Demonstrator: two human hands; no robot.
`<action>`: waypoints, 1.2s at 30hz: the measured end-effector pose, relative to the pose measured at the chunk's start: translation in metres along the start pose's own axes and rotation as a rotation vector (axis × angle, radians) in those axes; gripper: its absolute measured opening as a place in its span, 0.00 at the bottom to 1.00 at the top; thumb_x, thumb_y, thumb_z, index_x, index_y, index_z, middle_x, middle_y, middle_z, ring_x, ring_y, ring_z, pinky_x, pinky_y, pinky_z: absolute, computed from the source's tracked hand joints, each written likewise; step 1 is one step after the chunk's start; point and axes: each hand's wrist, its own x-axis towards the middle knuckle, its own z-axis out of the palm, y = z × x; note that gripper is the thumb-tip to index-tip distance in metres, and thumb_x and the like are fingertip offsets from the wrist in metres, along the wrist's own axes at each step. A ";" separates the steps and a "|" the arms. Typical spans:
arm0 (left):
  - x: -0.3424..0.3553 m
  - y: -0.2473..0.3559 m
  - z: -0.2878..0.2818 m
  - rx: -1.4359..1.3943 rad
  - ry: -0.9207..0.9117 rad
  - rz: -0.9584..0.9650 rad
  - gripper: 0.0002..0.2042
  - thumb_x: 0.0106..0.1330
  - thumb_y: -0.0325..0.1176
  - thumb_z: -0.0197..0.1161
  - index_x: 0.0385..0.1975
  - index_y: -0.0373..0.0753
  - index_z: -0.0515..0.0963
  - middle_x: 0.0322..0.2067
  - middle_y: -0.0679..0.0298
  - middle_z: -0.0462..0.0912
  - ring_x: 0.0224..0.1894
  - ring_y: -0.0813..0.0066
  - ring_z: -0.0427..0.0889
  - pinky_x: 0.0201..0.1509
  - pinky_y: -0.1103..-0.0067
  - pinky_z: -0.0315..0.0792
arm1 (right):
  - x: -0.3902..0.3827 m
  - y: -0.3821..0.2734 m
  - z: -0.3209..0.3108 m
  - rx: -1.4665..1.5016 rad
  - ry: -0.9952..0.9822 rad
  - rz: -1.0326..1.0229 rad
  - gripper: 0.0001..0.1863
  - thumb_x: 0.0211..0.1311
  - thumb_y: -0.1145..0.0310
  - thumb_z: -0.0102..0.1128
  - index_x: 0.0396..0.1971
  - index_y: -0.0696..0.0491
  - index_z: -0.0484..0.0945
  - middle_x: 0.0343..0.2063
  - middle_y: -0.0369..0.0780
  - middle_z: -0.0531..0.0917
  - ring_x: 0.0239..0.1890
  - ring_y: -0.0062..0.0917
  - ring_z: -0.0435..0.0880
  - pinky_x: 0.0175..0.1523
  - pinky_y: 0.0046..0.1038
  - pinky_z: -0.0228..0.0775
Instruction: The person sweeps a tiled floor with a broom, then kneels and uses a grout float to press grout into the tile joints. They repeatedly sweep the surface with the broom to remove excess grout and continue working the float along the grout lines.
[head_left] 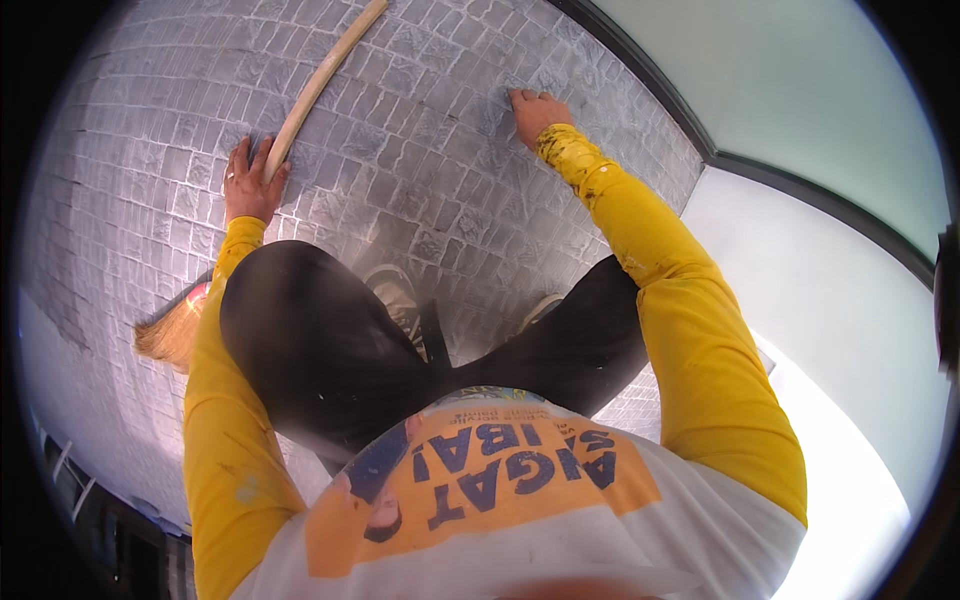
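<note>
My left hand is at the near end of a pale wooden stick, which passes between the thumb and the fingers. The stick slants away to the upper right over grey block-patterned paving. A ring shows on one finger. Farther right, my right hand is down at the paving near the dark frame edge, its fingers curled and drawn together. Whatever the fingertips hold, if anything, is too small to make out. Both arms are in yellow sleeves, the right cuff stained dark.
A broom head with straw bristles lies left of my left forearm. My bent knees and shoes are between my arms. A dark-framed pale panel and a white wall border the paving on the right.
</note>
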 end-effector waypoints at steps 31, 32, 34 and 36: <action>-0.002 -0.012 0.027 0.131 -0.187 -0.165 0.34 0.63 0.60 0.55 0.68 0.62 0.56 0.71 0.56 0.50 0.70 0.47 0.54 0.69 0.55 0.53 | -0.056 0.149 0.105 0.995 0.126 0.333 0.51 0.44 0.44 0.68 0.61 0.68 0.62 0.58 0.60 0.70 0.63 0.45 0.69 0.65 0.33 0.62; -0.001 -0.015 0.029 0.093 -0.193 -0.186 0.35 0.62 0.61 0.55 0.69 0.63 0.55 0.71 0.57 0.48 0.70 0.46 0.52 0.69 0.55 0.53 | -0.057 0.146 0.106 0.936 0.124 0.297 0.51 0.44 0.44 0.68 0.61 0.68 0.62 0.58 0.60 0.70 0.63 0.45 0.69 0.65 0.33 0.61; 0.000 -0.020 0.033 0.075 -0.275 -0.259 0.37 0.61 0.62 0.56 0.69 0.64 0.53 0.72 0.58 0.45 0.71 0.44 0.49 0.70 0.54 0.51 | -0.058 0.138 0.105 0.895 0.131 0.293 0.52 0.44 0.44 0.67 0.61 0.69 0.62 0.58 0.60 0.69 0.63 0.45 0.69 0.66 0.33 0.61; 0.001 -0.025 0.036 0.023 -0.269 -0.231 0.38 0.60 0.63 0.56 0.69 0.65 0.51 0.73 0.58 0.44 0.72 0.41 0.46 0.71 0.54 0.50 | -0.057 0.131 0.103 0.923 0.139 0.367 0.52 0.45 0.44 0.67 0.61 0.69 0.62 0.59 0.60 0.69 0.63 0.45 0.69 0.66 0.33 0.60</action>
